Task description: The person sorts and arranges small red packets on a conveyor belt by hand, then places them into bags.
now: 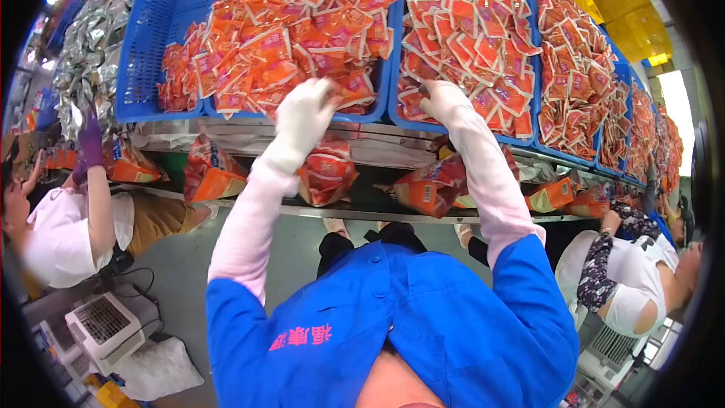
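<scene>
My left hand point(306, 109), in a pale glove, is at the front edge of a blue basket point(143, 60) heaped with orange-red packets point(279, 53). Its fingers are blurred, and what they hold, if anything, cannot be made out. Over the front of the neighbouring basket point(393, 83) is my right hand point(445, 102), also gloved, its fingertips bent against packets point(461, 45). Whether it holds one is hidden. Below my left hand stands a red bag point(328, 171); another red and orange bag point(427, 187) lies below my right hand.
At the left, a person with a purple glove point(91, 140) reaches to silver pouches point(98, 23). Another person point(627, 276) works at the right. More bags point(211, 170) line the conveyor, whose metal edge point(377, 215) runs before me. Further packet baskets extend right.
</scene>
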